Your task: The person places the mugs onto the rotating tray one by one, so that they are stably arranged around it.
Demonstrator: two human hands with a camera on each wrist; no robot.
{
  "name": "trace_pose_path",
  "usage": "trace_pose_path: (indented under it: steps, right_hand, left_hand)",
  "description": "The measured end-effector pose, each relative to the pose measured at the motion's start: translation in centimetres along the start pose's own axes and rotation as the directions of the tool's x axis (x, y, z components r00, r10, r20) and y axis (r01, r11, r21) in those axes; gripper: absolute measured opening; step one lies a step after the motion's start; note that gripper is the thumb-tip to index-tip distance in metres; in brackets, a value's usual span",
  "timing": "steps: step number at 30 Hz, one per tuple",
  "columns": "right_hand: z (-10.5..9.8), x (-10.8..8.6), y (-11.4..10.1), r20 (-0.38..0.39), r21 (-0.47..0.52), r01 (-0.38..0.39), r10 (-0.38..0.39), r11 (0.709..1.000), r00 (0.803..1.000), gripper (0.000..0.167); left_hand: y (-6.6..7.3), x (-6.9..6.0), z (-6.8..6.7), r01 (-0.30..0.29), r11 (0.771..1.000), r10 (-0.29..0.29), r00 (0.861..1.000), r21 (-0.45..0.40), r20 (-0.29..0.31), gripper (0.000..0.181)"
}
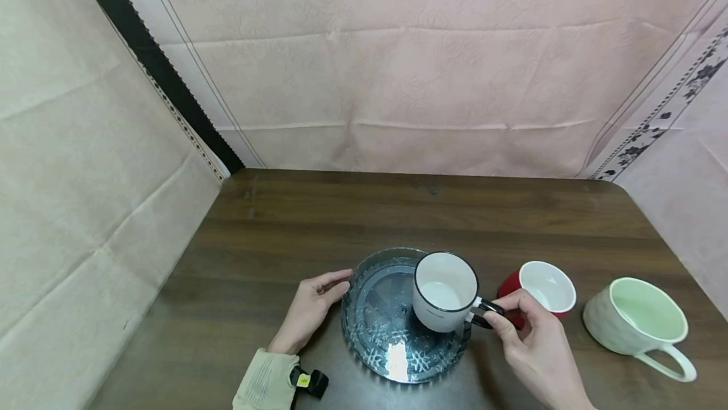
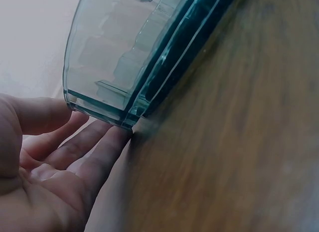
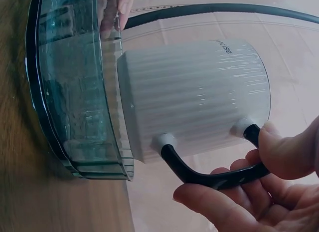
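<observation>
My right hand (image 1: 540,347) pinches the black handle (image 3: 219,179) of a white enamel mug (image 1: 436,309) with a black rim. The mug is upright over the right part of a round blue-tinted glass tray (image 1: 370,334), its base near rim height in the right wrist view. At the tray's left side is my left hand (image 1: 309,309), its fingers (image 2: 107,152) fairly straight against the outer wall and its thumb by the rim. A snowflake-like pattern marks the tray's floor. Fingers of the left hand also show beyond the rim in the right wrist view.
Right of the tray stands a red cup (image 1: 510,282) with a white inside, partly hidden behind my right hand. A large pale green mug (image 1: 603,321) is further right, handle toward the front. Pale cloth (image 1: 398,81) hangs around the wooden table (image 1: 318,208).
</observation>
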State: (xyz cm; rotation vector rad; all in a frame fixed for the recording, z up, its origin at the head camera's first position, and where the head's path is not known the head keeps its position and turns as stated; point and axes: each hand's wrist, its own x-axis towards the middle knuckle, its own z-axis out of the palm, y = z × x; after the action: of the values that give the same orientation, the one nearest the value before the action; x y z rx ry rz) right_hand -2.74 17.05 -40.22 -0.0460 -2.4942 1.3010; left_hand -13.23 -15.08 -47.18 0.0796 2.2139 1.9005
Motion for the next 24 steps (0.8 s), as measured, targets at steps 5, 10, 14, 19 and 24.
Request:
trace_pose_path:
  steps: [5,10,14,19,24]
  right_hand:
    - [0.5,0.4,0.2,0.017,0.024,0.008,-0.009,1.0,1.0,0.019]
    - [0.7,0.8,0.3,0.016,0.022,0.009,-0.009,1.0,1.0,0.019]
    - [1.0,1.1,0.1,0.01,0.036,0.005,-0.005,0.999,1.0,0.019]
    - [1.3,1.4,0.0,0.012,0.044,-0.01,0.009,0.999,1.0,0.02]
    - [1.7,1.6,0.1,0.028,0.049,-0.056,0.055,0.997,0.998,0.02]
  left_hand:
    - [0.0,0.1,0.0,0.0,1.0,0.0,1.0,-0.003,-0.008,0.028]
    - [0.2,0.1,0.0,0.004,1.0,-0.004,1.0,-0.004,-0.009,0.028]
    - [0.2,0.0,0.0,0.005,1.0,-0.005,1.0,0.002,-0.011,0.028]
    - [0.2,-0.1,0.0,0.006,1.0,-0.006,1.0,-0.004,-0.005,0.028]
    - [0.2,-0.1,0.1,0.011,1.0,-0.011,1.0,-0.02,0.01,0.03]
